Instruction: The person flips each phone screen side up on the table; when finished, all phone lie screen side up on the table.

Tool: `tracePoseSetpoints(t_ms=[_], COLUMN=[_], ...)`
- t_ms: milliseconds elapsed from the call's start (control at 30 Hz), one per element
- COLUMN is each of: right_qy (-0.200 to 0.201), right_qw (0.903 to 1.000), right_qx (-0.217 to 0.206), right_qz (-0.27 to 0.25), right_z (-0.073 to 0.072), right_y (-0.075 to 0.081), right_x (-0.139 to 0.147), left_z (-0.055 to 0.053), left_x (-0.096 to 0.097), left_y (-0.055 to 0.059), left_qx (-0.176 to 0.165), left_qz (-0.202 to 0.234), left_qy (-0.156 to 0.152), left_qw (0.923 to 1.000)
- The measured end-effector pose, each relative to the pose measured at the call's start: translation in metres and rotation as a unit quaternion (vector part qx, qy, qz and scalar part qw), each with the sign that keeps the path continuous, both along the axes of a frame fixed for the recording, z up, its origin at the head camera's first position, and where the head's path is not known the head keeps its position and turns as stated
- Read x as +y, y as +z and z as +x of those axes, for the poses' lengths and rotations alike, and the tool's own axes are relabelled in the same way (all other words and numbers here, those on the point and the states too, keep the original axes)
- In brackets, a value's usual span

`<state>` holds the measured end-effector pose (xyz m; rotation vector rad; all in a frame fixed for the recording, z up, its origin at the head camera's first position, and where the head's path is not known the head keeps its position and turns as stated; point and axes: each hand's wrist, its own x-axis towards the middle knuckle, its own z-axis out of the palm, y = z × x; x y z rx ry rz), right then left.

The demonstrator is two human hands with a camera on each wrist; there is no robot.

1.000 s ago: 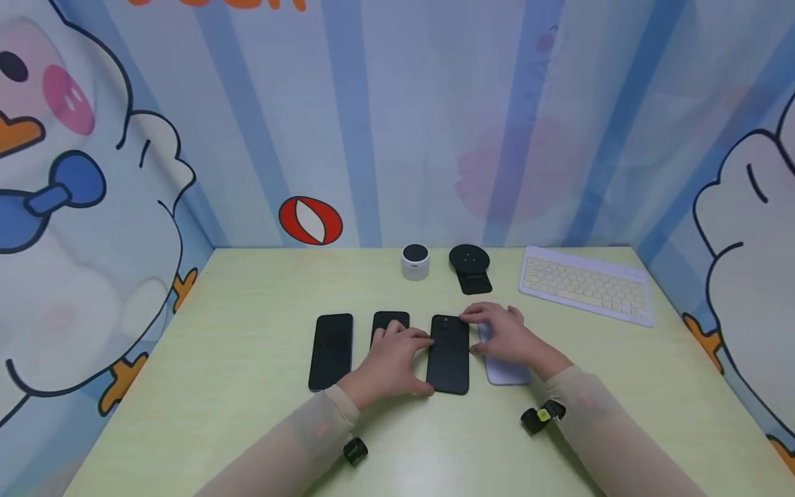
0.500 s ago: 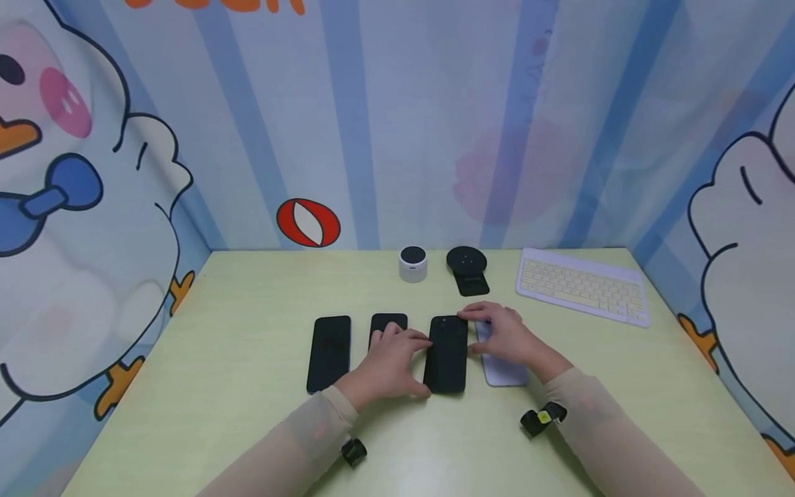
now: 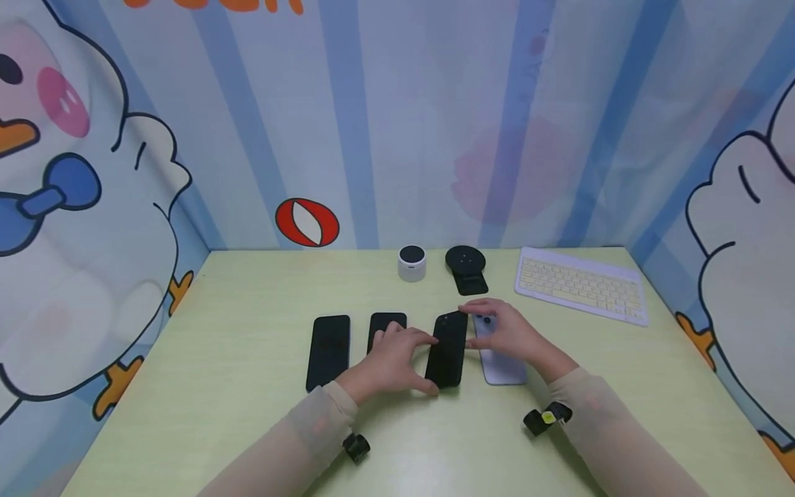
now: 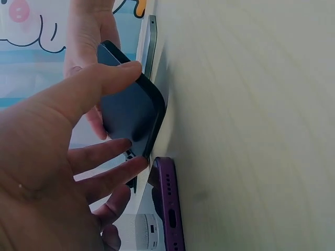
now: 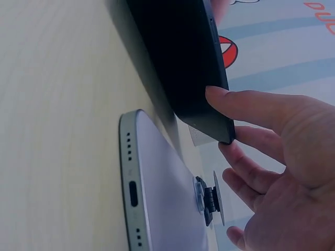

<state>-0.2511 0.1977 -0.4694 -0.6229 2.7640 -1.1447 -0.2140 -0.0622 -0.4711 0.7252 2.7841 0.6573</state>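
A black smartphone (image 3: 447, 348) is tilted up off the table between my hands, its camera side facing up. My left hand (image 3: 393, 359) grips its left side, thumb (image 4: 123, 77) on one edge and fingertips (image 4: 137, 164) at another. My right hand (image 3: 506, 330) pinches its upper right edge, the thumb (image 5: 222, 99) on the phone's underside. Under the right hand lies a lilac smartphone (image 3: 504, 369), camera side up. Another dark-faced phone (image 3: 386, 319) with a purple frame (image 4: 170, 209) is partly hidden behind the left hand. Farther left lies one more black-faced phone (image 3: 328, 352).
At the back of the table stand a small white speaker (image 3: 412, 264) with a dark top and a black folding stand (image 3: 466, 266) with a round head. A lilac keyboard (image 3: 580, 284) lies at the back right. A printed curtain (image 3: 410, 124) hangs behind the table.
The black phone, flat on the table before, is now raised and tilted with its right side higher. The right hand has risen slightly, showing the lilac phone's cameras.
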Motion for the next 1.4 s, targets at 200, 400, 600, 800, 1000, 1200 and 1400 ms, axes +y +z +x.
tracePoseSetpoints(t_ms=[200,400,600,800,1000,1200,1400], right_qy=[0.0,0.0,0.012,0.01,0.004,0.01,0.015], right_qw=[0.9999,0.9996,0.9987,0.9986,0.9992,0.9993,0.999], right_qx=[0.006,0.005,0.01,0.009,0.009,0.017,0.025], right_qz=[-0.014,-0.028,-0.048,-0.051,-0.04,-0.033,-0.033], right_z=[0.003,0.005,0.007,0.007,0.005,0.005,0.001], right_y=[0.005,0.007,0.007,0.006,0.005,0.007,0.005], right_x=[-0.002,-0.007,-0.014,-0.019,-0.024,-0.03,-0.035], left_z=[-0.001,-0.003,-0.004,-0.003,-0.005,-0.008,-0.009], left_x=[0.002,0.0,-0.004,-0.007,-0.012,-0.018,-0.023], left_y=[0.002,0.003,0.006,0.015,0.021,0.022,0.024], left_qx=[-0.028,-0.045,-0.06,-0.061,-0.05,-0.029,-0.025], left_qz=[0.033,0.067,0.098,0.109,0.104,0.078,0.063], left_qy=[-0.001,-0.008,-0.006,-0.01,-0.028,-0.046,-0.039], left_qw=[0.9991,0.9967,0.9934,0.9921,0.9929,0.9954,0.9969])
